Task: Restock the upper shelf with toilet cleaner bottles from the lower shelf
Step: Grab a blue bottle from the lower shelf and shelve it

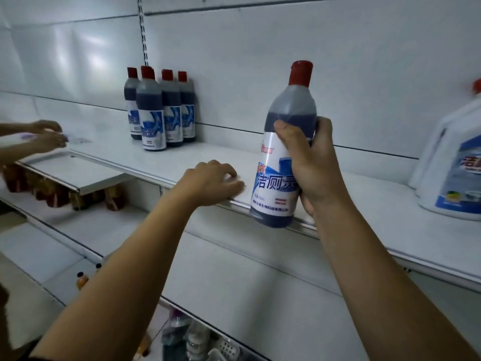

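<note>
My right hand [309,162] grips a toilet cleaner bottle [279,175] with dark blue liquid, a red cap and a blue-and-white label. The bottle is upright, slightly tilted, its base at the front edge of the white upper shelf [364,204]. My left hand [212,182] rests on that shelf's front edge just left of the bottle, fingers loosely curled and holding nothing. Several matching bottles [158,110] stand in a cluster farther left at the back of the same shelf.
A large white jug [453,162] with a blue label stands on the shelf at far right. Another person's hands [46,136] work at the far left. Dark jars [59,194] sit under a lower shelf at left; small items [197,337] lie on the bottom shelf.
</note>
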Available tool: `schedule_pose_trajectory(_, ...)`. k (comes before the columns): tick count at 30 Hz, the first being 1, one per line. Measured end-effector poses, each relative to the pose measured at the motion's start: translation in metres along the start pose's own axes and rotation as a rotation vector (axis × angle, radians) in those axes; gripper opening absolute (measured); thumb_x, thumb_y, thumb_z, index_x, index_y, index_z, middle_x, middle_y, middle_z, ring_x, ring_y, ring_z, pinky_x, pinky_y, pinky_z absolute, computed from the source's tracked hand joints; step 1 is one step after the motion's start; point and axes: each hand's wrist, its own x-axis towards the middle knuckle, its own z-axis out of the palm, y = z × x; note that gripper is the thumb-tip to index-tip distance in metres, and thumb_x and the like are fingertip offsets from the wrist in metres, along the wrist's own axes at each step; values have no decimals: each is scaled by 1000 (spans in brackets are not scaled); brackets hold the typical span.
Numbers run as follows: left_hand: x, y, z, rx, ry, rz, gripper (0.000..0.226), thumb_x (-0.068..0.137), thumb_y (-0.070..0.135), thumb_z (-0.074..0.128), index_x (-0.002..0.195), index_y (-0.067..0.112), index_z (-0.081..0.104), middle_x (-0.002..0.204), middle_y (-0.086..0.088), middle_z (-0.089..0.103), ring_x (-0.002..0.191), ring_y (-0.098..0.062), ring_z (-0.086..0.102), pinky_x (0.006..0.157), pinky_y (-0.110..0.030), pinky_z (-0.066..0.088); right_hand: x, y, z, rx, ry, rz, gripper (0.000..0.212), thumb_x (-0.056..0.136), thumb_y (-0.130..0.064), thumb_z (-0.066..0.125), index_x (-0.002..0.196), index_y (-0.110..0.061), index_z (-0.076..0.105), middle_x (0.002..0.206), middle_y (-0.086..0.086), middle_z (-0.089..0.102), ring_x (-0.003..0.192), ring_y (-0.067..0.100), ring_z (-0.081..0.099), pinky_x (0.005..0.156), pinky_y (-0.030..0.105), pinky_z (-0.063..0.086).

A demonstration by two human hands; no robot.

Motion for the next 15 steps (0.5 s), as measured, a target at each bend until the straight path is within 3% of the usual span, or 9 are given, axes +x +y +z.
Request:
schedule_pose_trajectory(5,20,-71,-20,-5,-60,69,57,87,67,44,133,34,53,139,-3,51,121,-26,49,101,-49,42,20,10,70,-48,55,-53,40,89,-31,69,120,-20,46,104,0,67,83,16,73,73,36,60)
schedule_pose_trajectory(10,33,-141,-38,-36,-81,147,70,77,74,36,131,34,54,135,-3,53,119,-24,50,99,-49,44,39,31,141,-137,127,-32,45,90,-34,67,125,-19,43,109,2,65,86,14,72,74,33,60)
schedule_pose_trajectory(15,47,-196,-45,-35,-73,203,62,85,71,39,131,33,53,133,-2,53,118,-22,50,98,-48,45,56,56,197,-179,185,-4,47,90,-35,66,126,-20,38,112,3,63,90,15,71,78,35,60)
